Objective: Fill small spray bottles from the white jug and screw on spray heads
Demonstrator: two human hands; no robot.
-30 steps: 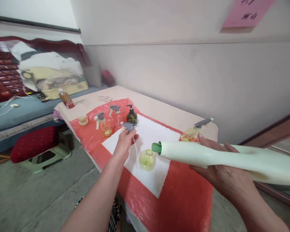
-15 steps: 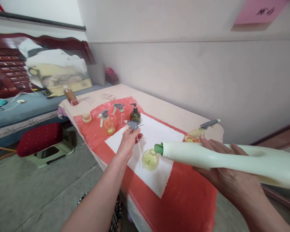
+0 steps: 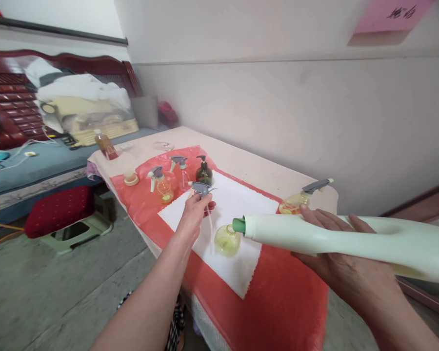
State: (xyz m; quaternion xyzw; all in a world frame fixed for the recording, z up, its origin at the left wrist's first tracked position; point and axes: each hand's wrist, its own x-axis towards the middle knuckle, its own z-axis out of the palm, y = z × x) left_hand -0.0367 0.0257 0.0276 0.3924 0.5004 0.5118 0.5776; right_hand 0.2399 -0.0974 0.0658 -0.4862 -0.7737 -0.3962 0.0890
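Note:
My left hand [image 3: 196, 210] is closed round a grey trigger spray head [image 3: 201, 188], its thin clear dip tube [image 3: 209, 226] hanging down. Below and to the right, a round yellow-green see-through bottle [image 3: 227, 241] sits without a top on a white cloth [image 3: 241, 200]. My right hand [image 3: 346, 261] grips a large pale green jug [image 3: 289, 228], tipped nearly level. The jug's darker green spout [image 3: 239, 225] is at the round bottle's neck; whether they touch I cannot tell. No stream of liquid is visible.
On red plastic sheeting [image 3: 289, 287] stand two spray bottles [image 3: 164, 187] [image 3: 183, 174], a dark pump bottle [image 3: 204, 171] and a small round lid-like piece [image 3: 130, 178]. Another spray bottle [image 3: 296, 201] lies tilted behind my right hand. A brown-liquid bottle [image 3: 105, 145] and a red stool [image 3: 60, 209] are to the left.
Both hands, the spray head and the jug hold nearly the same positions. The whole view has shifted very slightly.

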